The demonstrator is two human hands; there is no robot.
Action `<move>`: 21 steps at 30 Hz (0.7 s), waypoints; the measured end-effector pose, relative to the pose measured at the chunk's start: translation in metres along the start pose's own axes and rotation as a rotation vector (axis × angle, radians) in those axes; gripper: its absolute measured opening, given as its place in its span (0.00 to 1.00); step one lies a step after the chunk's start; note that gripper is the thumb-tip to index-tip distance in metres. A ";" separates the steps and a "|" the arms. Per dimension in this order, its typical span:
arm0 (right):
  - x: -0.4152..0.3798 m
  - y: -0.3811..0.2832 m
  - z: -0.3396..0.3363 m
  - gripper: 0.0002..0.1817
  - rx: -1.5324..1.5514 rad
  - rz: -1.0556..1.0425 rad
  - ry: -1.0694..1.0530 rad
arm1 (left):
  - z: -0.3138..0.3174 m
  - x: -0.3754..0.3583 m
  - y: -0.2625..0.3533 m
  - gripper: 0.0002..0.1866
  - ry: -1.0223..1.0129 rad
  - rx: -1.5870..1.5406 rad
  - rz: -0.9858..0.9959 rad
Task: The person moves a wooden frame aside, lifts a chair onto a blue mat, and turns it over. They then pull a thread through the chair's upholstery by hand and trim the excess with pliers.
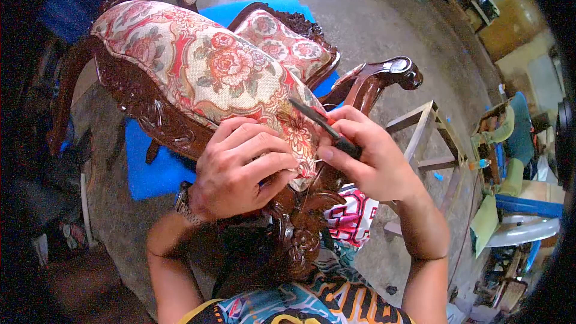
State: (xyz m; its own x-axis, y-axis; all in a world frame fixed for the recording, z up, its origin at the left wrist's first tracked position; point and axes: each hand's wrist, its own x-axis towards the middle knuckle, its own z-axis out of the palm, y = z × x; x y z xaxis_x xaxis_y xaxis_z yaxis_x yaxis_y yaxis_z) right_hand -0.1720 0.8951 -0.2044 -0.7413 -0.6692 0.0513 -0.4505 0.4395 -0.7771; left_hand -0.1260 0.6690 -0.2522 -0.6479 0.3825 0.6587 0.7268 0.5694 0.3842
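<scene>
A carved dark-wood chair [171,135] lies tipped over in front of me, padded with floral upholstery fabric [234,69] in cream, red and green. My left hand [243,165], a watch on its wrist, rests on the near end of the padding. Its thumb and fingertips pinch the fabric's edge, though the exact grip is partly hidden. In my right hand [369,156] is a pair of scissors [327,125] with dark blades and black and red on the handle. The blades lie over the fabric, pointing up and left. A thin pale strip shows between my hands.
Blue sheeting [150,171] lies beneath the chair on the concrete floor. A bare wooden frame [420,135] stands to the right. Along the right edge are cluttered items, including a blue-green chair part [521,126]. Patterned white and red cloth [351,213] lies below my right hand.
</scene>
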 end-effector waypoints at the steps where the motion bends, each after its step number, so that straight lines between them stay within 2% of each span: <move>1: -0.007 -0.002 -0.004 0.07 0.038 0.004 0.050 | 0.000 -0.001 -0.001 0.10 0.001 0.002 0.006; 2: -0.018 -0.004 -0.011 0.07 0.075 0.008 0.101 | 0.000 -0.001 -0.002 0.11 0.002 0.003 0.014; 3: -0.031 -0.002 -0.016 0.08 0.165 0.098 0.239 | -0.001 -0.002 -0.002 0.11 0.016 0.011 0.017; 5: -0.071 0.006 -0.036 0.07 0.136 0.229 0.411 | -0.001 -0.001 0.000 0.12 0.044 0.011 0.032; 6: -0.098 0.026 -0.043 0.07 0.125 0.195 0.483 | -0.001 -0.001 0.001 0.12 0.042 0.034 0.043; 7: -0.123 0.036 -0.045 0.07 0.108 0.300 0.608 | -0.002 -0.001 0.001 0.12 0.033 0.048 0.061; 8: -0.149 0.059 -0.042 0.07 0.023 0.511 0.813 | -0.003 0.001 0.002 0.12 0.020 0.053 0.087; 9: -0.175 0.077 -0.041 0.10 -0.265 0.584 0.916 | -0.004 0.002 0.005 0.12 0.002 0.094 0.076; 10: -0.209 0.100 -0.039 0.13 -0.540 0.728 0.953 | -0.005 0.004 0.010 0.11 -0.021 0.119 0.076; 11: -0.248 0.124 -0.035 0.15 -0.590 0.816 0.949 | -0.007 0.007 0.017 0.12 -0.058 0.143 0.092; 12: -0.285 0.144 -0.029 0.15 -0.416 1.042 0.972 | -0.007 0.011 0.022 0.12 -0.085 0.176 0.108; 13: -0.320 0.170 -0.013 0.15 -0.440 0.959 0.963 | -0.004 0.008 0.019 0.13 -0.077 0.146 0.114; 14: -0.339 0.182 0.003 0.15 -0.424 0.985 0.933 | -0.002 0.007 0.018 0.14 -0.071 0.133 0.109; 17: -0.350 0.203 0.039 0.14 -0.423 0.924 0.781 | -0.003 0.010 0.020 0.17 -0.163 0.203 0.016; 18: -0.348 0.209 0.047 0.14 -0.433 0.874 0.725 | -0.005 0.009 0.017 0.17 -0.194 0.206 0.041; 21: -0.330 0.222 0.057 0.14 -0.402 0.890 0.816 | -0.011 0.011 0.016 0.19 -0.262 0.212 0.078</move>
State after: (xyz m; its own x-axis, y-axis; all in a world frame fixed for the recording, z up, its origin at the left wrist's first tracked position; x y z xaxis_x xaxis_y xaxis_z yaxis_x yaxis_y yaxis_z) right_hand 0.0010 1.1791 -0.4291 -0.8892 0.4480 0.0927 0.3459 0.7911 -0.5045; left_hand -0.1193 0.6740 -0.2317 -0.6487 0.5891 0.4819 0.7307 0.6591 0.1779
